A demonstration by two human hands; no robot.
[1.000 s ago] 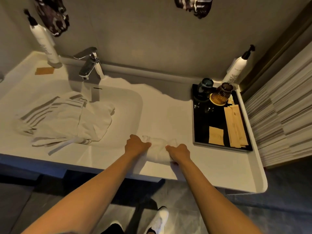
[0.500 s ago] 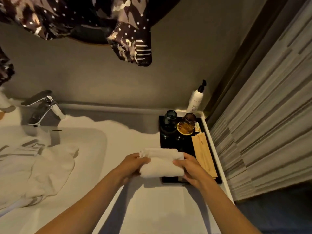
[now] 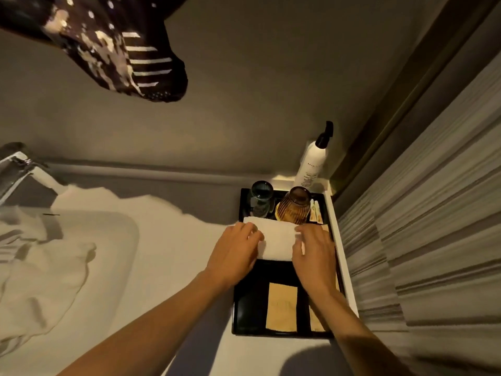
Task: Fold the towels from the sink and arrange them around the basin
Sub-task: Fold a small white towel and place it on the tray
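The small folded towel (image 3: 276, 241) was on the white counter a second ago, then up in the air, and now it is lying across the black tray (image 3: 238, 299) in the middle right of the frame, just in front of the two cups (image 3: 294, 204). That means one towel is folded and getting its spot beside the basin (image 3: 127, 240).

The left hand (image 3: 234, 252) is lying flat on the towel's left end with its fingers spread. The right hand (image 3: 315, 253) is pressing on the right end the same way. Both hands are open and patting the towel down, not squeezing it. Both arms are reaching straight out from the bottom of the frame.

The big towel (image 3: 40, 280) is still bunched up in the sink at the left, so I think it needs folding next.
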